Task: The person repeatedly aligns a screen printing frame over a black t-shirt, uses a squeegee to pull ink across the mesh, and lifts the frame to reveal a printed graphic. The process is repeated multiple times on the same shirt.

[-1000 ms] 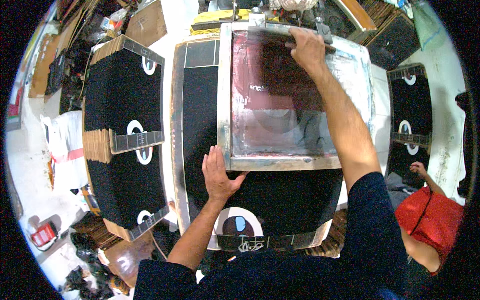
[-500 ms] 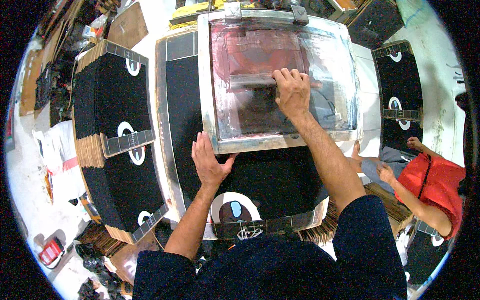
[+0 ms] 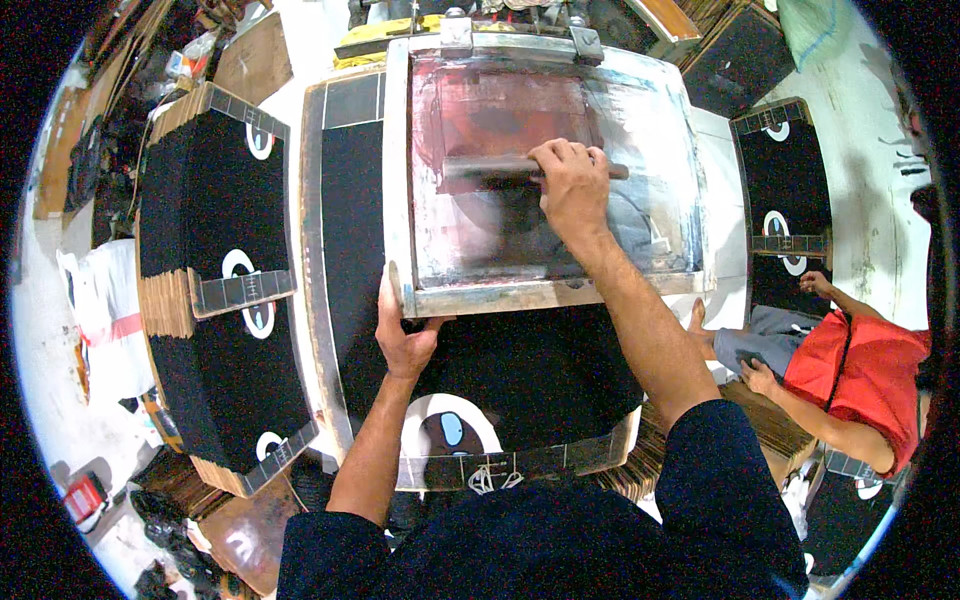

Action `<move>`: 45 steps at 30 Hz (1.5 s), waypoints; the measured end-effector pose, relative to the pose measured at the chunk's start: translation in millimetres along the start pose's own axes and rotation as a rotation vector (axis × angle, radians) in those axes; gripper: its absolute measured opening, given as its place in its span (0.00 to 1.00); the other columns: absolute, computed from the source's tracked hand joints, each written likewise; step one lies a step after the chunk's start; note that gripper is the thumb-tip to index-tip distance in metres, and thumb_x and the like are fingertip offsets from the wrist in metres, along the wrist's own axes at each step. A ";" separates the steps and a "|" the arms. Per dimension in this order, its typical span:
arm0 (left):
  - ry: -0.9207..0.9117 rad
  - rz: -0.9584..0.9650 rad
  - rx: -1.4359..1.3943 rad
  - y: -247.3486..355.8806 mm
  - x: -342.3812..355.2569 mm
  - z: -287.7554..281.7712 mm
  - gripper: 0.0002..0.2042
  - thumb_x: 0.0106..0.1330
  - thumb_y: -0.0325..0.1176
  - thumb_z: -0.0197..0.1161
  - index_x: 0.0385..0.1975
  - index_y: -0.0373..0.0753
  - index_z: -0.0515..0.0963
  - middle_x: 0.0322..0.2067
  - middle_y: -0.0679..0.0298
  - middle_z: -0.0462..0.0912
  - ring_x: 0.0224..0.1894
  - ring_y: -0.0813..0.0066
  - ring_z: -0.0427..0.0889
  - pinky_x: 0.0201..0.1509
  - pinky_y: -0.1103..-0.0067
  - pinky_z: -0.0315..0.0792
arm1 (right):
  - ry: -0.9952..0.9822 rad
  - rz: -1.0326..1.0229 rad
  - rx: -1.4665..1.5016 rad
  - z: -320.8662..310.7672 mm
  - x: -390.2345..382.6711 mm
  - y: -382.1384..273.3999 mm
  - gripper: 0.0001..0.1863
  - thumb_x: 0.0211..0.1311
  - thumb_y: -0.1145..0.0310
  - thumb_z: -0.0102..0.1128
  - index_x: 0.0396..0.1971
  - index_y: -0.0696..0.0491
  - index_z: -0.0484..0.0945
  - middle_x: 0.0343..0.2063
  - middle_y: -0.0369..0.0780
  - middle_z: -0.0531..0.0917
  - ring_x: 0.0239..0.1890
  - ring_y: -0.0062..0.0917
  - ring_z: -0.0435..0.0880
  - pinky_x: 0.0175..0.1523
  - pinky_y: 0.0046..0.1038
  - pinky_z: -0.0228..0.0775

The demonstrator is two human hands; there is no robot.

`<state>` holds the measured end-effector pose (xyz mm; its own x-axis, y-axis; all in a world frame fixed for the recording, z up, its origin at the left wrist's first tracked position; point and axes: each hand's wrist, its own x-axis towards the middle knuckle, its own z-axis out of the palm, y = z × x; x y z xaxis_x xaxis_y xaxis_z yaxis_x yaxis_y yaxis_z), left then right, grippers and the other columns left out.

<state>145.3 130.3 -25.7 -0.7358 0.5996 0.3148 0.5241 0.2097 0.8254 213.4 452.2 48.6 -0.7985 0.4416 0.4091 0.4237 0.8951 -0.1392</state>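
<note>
A pale screen frame (image 3: 549, 299) with translucent mesh smeared red and grey lies over a black panel (image 3: 520, 370) printed with a white, brown and blue eye shape (image 3: 452, 432). My right hand (image 3: 572, 195) grips a long squeegee (image 3: 480, 166) across the middle of the mesh. My left hand (image 3: 405, 335) holds the frame's near left corner, its fingers running up the outer side and partly hidden by it. Metal clamps (image 3: 586, 45) sit on the frame's far edge.
Stacks of black printed boards stand at left (image 3: 210, 220) and right (image 3: 785, 175). A seated person in red (image 3: 850, 370) is at the right. Yellow material (image 3: 365, 50) lies behind the frame, cardboard piles (image 3: 770, 430) at the lower right, black bags (image 3: 160, 520) at the lower left.
My right hand has come down from the frame's far edge to mid-mesh with the squeegee. My left hand has closed onto the frame's corner. The seated person's arms have shifted.
</note>
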 end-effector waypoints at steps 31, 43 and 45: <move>-0.006 -0.023 0.091 -12.3 -19.0 3.5 0.55 0.54 0.36 0.83 0.76 0.37 0.48 0.72 0.37 0.61 0.71 0.41 0.68 0.72 0.61 0.69 | -0.150 -0.039 0.109 18.4 57.0 24.0 0.19 0.43 0.74 0.77 0.38 0.48 0.80 0.37 0.38 0.84 0.44 0.42 0.83 0.47 0.45 0.72; -0.031 -0.083 0.065 -6.8 -15.2 1.2 0.55 0.51 0.36 0.84 0.75 0.34 0.50 0.72 0.35 0.61 0.72 0.40 0.68 0.73 0.63 0.68 | -0.432 0.027 -0.063 47.1 205.3 69.9 0.28 0.56 0.60 0.74 0.58 0.46 0.80 0.50 0.45 0.87 0.55 0.42 0.85 0.56 0.51 0.75; -0.019 -0.040 0.091 -5.4 -12.4 1.0 0.55 0.51 0.35 0.84 0.75 0.33 0.51 0.71 0.35 0.61 0.71 0.39 0.68 0.72 0.62 0.70 | -0.349 0.015 -0.098 55.6 209.2 75.4 0.26 0.57 0.62 0.73 0.57 0.45 0.81 0.49 0.43 0.86 0.56 0.42 0.84 0.57 0.50 0.73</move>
<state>152.0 122.5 -34.6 -0.7488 0.6039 0.2731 0.5322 0.3023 0.7908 54.5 615.5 73.6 -0.8828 0.4640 0.0726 0.4616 0.8858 -0.0489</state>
